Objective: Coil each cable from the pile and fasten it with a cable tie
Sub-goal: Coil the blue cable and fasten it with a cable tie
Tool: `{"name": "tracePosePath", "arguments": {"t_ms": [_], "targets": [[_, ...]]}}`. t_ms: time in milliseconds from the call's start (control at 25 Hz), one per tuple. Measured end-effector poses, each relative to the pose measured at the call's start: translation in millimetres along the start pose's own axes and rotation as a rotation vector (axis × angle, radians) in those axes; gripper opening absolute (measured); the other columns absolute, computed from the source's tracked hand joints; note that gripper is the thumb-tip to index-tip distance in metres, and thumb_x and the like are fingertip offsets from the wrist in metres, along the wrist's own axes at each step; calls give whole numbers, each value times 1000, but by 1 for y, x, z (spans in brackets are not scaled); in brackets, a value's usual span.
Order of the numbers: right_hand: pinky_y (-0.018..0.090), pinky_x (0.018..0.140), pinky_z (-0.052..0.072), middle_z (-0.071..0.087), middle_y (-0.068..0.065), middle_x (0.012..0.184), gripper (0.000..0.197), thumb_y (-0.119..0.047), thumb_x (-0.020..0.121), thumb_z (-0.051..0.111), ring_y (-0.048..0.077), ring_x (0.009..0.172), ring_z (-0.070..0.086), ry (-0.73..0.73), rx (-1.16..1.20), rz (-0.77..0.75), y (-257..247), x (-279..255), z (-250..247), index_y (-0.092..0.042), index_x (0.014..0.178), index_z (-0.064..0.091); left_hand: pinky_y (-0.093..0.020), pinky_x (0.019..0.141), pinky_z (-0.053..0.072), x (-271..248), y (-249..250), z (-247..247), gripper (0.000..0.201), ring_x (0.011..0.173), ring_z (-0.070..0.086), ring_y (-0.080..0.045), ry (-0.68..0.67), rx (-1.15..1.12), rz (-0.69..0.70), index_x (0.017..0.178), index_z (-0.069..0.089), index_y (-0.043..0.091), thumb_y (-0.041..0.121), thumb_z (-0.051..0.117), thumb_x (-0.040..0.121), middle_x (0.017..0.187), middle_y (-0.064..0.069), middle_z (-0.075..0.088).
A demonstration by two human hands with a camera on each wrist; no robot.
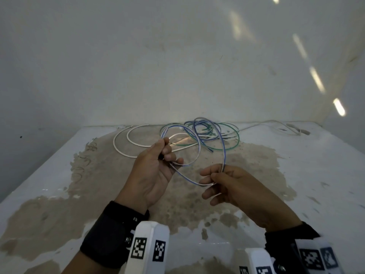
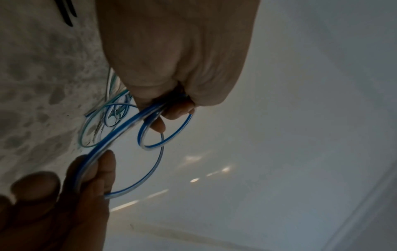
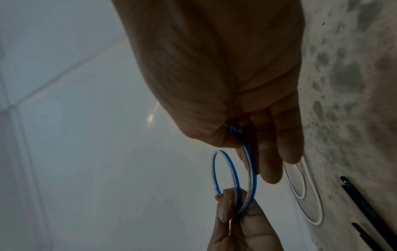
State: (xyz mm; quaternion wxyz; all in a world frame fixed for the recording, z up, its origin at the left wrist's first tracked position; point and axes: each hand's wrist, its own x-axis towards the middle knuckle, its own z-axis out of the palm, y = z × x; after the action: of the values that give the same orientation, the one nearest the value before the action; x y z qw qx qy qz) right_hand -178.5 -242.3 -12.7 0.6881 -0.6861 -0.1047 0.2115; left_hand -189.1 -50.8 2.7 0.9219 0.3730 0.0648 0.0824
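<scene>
A blue-and-white cable (image 1: 225, 153) hangs in loops above the table between my two hands. My left hand (image 1: 165, 147) grips the gathered loops (image 2: 120, 135) between thumb and curled fingers. My right hand (image 1: 212, 175) pinches the lower strand (image 3: 254, 178) nearer to me. In the left wrist view the left hand (image 2: 171, 105) closes on two strands, and the right hand's fingers (image 2: 103, 169) hold the loop below. The cable's far end trails back into the pile, over a green cable (image 1: 237, 143) and a white cable (image 1: 118, 147).
The white table (image 1: 296, 175) has a worn brown patch in its middle and walls behind and to the right. Another white lead (image 1: 276, 123) lies along the back edge at right. Black cable ties (image 3: 365, 212) lie on the table beside my hands.
</scene>
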Motion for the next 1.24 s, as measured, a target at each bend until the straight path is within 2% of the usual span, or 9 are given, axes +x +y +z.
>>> {"name": "tracePosePath", "arguments": {"t_ms": [200,320,440,600,640,760,840,1040,1240], "targets": [[30,58,56,73,8,88,25,-4,105,42,19,67,70,46,-1,-7,-1,-3,-7,-4,107,67,-21,51,46,3,-6,2,21,45,34,-4,-34,46,7,93,55,14,19,39,105,61,7,39],[28,60,56,71,7,85,20,-12,105,47,18,69,69,134,-15,-130,-7,1,-9,-9,116,64,-18,46,39,0,-9,1,23,44,29,-2,-95,195,9,92,54,13,20,38,106,61,8,37],[28,63,56,68,1,80,20,-14,104,51,15,69,67,182,-65,-229,-13,4,-6,-14,121,63,-17,47,40,0,-8,1,23,43,27,-2,-111,308,23,93,54,13,20,37,107,62,7,36],[27,68,57,69,0,100,24,-23,105,50,10,79,69,152,-208,-210,-17,6,-3,-28,120,68,-20,50,42,-2,-4,2,24,46,28,-3,-128,437,19,94,55,12,20,37,107,62,7,37],[27,67,57,69,1,103,24,-23,105,50,11,81,70,131,-217,-210,-17,6,-3,-28,120,68,-20,50,41,-3,-3,2,24,46,28,-3,-132,452,7,93,55,12,21,37,107,62,7,37],[26,66,56,69,0,93,24,-18,105,49,13,82,70,31,-226,-208,-19,5,-2,-22,118,69,-19,47,34,-4,-1,2,26,45,26,-3,-114,496,-15,92,55,12,21,37,107,60,7,34],[26,69,58,72,0,90,25,-17,105,49,13,84,72,-25,-252,-202,-21,3,-2,-22,121,67,-19,46,31,-4,1,0,26,45,25,-3,-96,522,-17,92,56,12,21,37,108,59,8,33],[28,78,56,78,2,102,27,-17,107,43,18,98,74,-61,-260,-186,-24,7,2,-21,128,61,-20,47,33,-2,2,-5,27,46,26,-4,-140,742,44,90,57,13,20,37,107,59,9,32],[32,83,57,77,8,100,26,-13,108,41,24,98,74,-188,-171,-136,-23,6,0,-11,124,60,-21,47,31,-5,6,-5,26,46,24,-5,-138,697,-8,87,54,15,26,40,106,60,9,31]]}}
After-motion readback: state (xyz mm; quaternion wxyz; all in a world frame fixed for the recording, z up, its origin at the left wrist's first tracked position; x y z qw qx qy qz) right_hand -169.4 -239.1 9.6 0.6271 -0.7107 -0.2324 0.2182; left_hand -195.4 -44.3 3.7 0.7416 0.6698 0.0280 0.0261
